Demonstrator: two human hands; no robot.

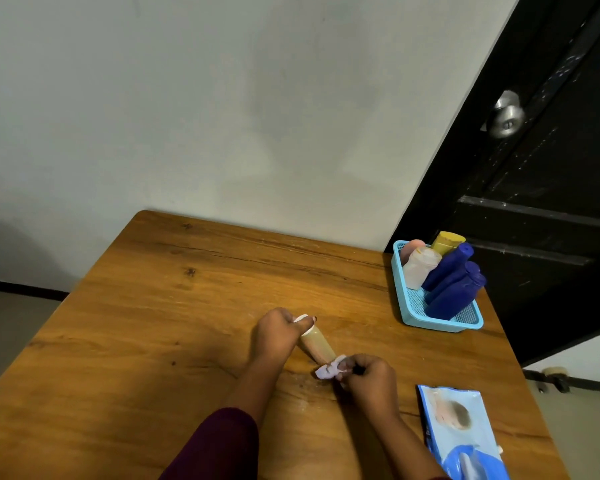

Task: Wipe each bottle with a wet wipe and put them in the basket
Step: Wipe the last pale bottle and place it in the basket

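I see a wooden surface [153, 323] w/ warm brown grain, dark knots and a rounded far-left corner, set against a pale matt wall.

Near the middle of the near half, the left grip [278, 332] is curled round the cap end of a slim tan bottle [317, 346], thumb over its white cap [300, 319]. The bottle is a smooth cylinder lying slanted, cap end toward the far side; I can't tell if it touches the wood. The right grip [368, 377] is pinched tight on a crumpled pale wet wipe [328, 370], pressing it to the bottle's near end. A maroon sleeve [222, 445] covers the left forearm.

At the far-right corner sits a light blue plastic basket [440, 325], rectangular w/ a mesh floor, close to the right edge. Inside, leaning toward the right: dark blue bottles [447, 271], a frosted white bottle [421, 268], a pink one [413, 245] and a yellow one [447, 240] at the back.

A glossy blue-and-white wipe packet [458, 431] lies flat by the near-right edge, just beside the right forearm.

Open wood runs btwn the hands and the basket, and across the whole left half. Beyond the right edge stands a dark door [551, 237] w/ a round metal knob [504, 116].
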